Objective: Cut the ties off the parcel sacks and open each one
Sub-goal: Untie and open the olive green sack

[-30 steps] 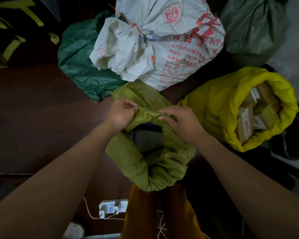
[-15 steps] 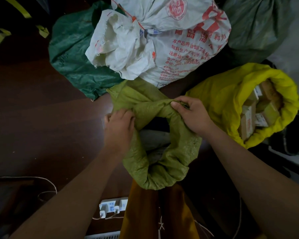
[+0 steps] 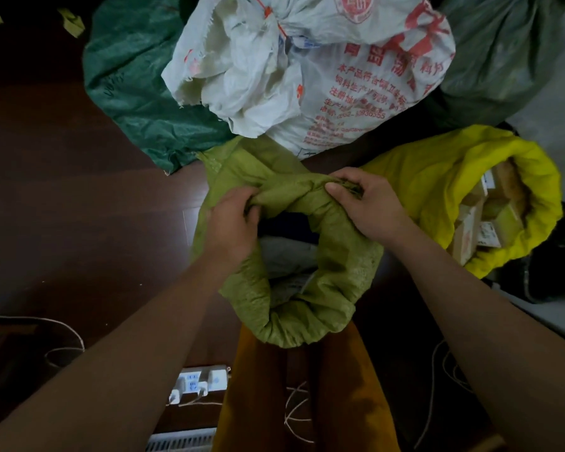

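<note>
Mid-frame: olive sack (image 3: 336, 256) mouth being rolled down.
Both my left hand (image 3: 232, 220) and right hand (image 3: 366, 203) pinched the far rim fold, probably to cuff it open; white sack (image 3: 323, 66) above remained tied.

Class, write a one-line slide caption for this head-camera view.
Both hands, left hand and right hand, grip the olive sack rim, rolling it open.

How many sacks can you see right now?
5: olive sack at centre, gripped by both hands; yellow sack open on the right; white printed sack behind; dark green sack back left; grey-green sack back right. More may be hidden.
</note>
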